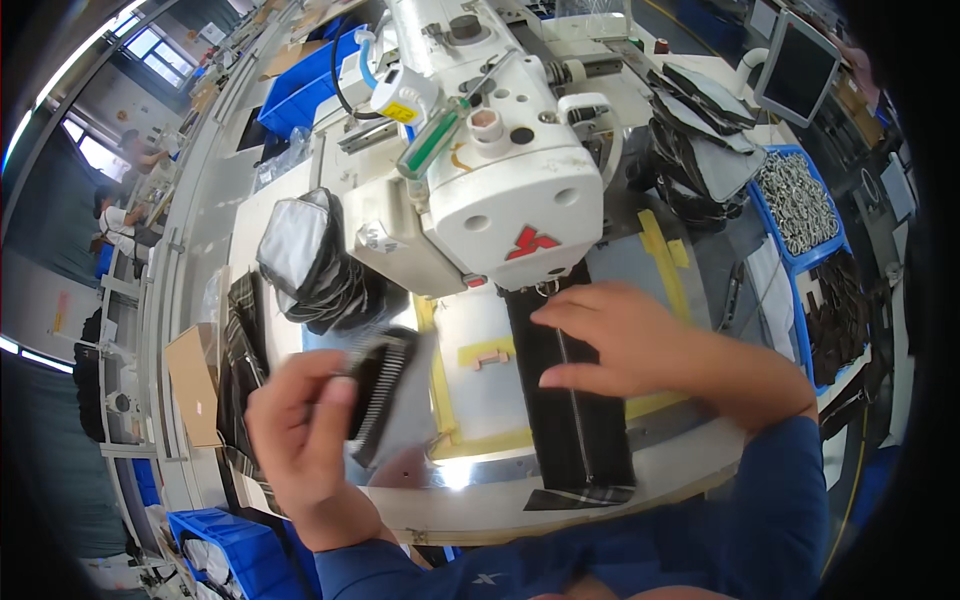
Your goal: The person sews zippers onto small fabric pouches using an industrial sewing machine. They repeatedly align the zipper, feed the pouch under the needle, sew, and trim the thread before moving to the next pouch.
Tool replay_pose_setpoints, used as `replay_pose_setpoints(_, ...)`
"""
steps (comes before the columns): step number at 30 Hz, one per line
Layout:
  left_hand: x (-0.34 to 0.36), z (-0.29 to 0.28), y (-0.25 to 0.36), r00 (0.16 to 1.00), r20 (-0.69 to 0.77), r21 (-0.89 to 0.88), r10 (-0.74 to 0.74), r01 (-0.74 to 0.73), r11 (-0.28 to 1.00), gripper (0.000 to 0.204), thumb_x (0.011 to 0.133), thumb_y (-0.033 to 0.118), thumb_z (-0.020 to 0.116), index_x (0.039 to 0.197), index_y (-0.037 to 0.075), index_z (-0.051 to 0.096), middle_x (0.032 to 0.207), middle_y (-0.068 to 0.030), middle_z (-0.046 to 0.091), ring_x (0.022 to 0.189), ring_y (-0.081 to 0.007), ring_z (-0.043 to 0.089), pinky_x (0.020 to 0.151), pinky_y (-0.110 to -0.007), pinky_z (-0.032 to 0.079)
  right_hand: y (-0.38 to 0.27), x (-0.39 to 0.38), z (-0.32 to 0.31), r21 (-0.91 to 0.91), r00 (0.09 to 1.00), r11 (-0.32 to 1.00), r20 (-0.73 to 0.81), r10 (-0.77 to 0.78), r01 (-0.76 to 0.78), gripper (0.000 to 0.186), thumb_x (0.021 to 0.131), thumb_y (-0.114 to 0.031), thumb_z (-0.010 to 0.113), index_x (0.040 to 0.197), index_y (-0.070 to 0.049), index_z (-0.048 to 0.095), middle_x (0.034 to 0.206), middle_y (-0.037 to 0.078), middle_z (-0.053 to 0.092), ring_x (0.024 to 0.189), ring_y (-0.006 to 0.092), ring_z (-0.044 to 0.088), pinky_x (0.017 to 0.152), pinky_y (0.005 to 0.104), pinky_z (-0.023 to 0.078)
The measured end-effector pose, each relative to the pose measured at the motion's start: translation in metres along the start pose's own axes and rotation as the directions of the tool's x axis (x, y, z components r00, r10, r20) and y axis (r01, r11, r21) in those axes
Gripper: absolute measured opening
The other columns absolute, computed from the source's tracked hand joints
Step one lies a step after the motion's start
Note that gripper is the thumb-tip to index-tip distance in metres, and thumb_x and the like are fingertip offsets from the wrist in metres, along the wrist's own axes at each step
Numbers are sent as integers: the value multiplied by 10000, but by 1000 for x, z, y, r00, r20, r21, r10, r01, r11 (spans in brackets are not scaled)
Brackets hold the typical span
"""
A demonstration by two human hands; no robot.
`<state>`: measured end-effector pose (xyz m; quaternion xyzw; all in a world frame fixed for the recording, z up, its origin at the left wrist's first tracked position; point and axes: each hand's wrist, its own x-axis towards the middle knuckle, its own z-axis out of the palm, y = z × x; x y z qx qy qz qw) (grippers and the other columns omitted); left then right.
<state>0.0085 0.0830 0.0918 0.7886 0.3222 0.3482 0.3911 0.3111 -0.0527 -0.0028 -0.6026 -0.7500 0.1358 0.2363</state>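
My left hand (300,430) pinches a small black piece with a row of pale, tooth-like stripes along its edge (382,395); motion blurs it, and I cannot tell its kind. It is held above the left front of the work plate. A long black fabric strip with a zipper down its middle (572,440) lies on the plate, its far end under the head of a white sewing machine (515,215). My right hand (630,345) rests over this strip, thumb and fingers apart. By its fingertips, close to the needle area, is a small metal ring (549,288).
Stacked grey-and-black fabric pieces stand left of the machine (300,250), with another pile at right (715,150). Blue bins at right hold metal hardware (797,205) and dark strips (838,320). Yellow tape (662,262) marks the plate. A cardboard box (192,385) is at left.
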Motion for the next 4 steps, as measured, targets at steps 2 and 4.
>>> replay_pose_setpoints(2, 12, 19, -2, 905, 402, -27, -141, 166, 986, 139, 982, 12, 669, 1056, -67, 757, 843, -55, 730, 788, -108, 636, 734, -239, 475, -10, -2, -17, 320, 982, 933, -144, -124, 164, 616, 939, -531, 791, 1330, -68, 676, 1266, 145, 689, 1113, 353, 686, 938, 445, 555)
replay_pose_setpoints(4, 18, 37, -20, 799, 587, -75, -131, 215, 974, 164, 984, 46, 699, 1110, -43, 757, 834, -53, 727, 782, -111, 634, 726, -250, 477, -22, -5, -31, 339, 972, 912, -122, -201, 231, 643, 894, -508, 846, 1356, -86, 695, 1323, 169, 694, 1178, 355, 689, 1018, 456, 540)
